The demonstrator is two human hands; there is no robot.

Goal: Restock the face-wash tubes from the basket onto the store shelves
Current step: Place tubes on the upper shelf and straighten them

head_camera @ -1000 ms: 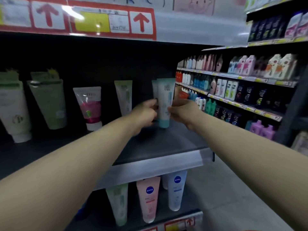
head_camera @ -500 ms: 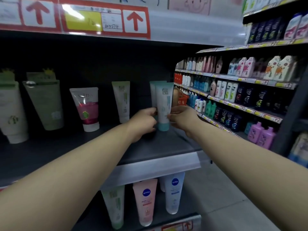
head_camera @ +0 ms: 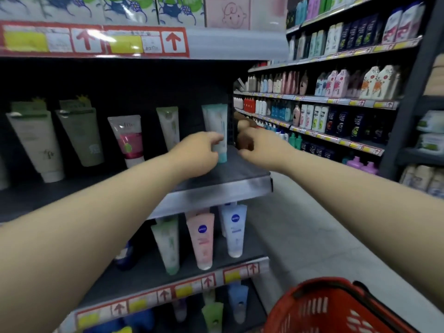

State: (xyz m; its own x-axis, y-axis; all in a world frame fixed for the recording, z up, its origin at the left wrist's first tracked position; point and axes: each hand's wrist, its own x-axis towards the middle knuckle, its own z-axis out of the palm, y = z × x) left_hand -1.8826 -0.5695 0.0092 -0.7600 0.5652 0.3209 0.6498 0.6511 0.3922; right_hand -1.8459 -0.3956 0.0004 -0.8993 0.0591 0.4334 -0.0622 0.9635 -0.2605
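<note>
At the lower right of the frame, nearest the camera, sits the rim of a red plastic shopping basket [head_camera: 336, 306] with slotted walls; what it holds is out of sight. Two bare forearms run from the lower corners toward mid-frame. The left hand [head_camera: 199, 152] is curled around the lower part of a pale teal face-wash tube [head_camera: 217, 133] that stands cap-down, upright, at the right end of the dark grey middle shelf [head_camera: 216, 174]. The right hand [head_camera: 259, 145] hovers just beside that tube, fingers loosely bent and gripping nothing, apart from the left hand. Left along the same shelf stand a pale green tube [head_camera: 169, 126], a white tube with a pink band [head_camera: 127, 140] and two larger olive tubes. Below mid-frame, pink and white tubes stand on the lower shelf. In the upper right, farther aisle shelves carry blurred bottles.
</note>
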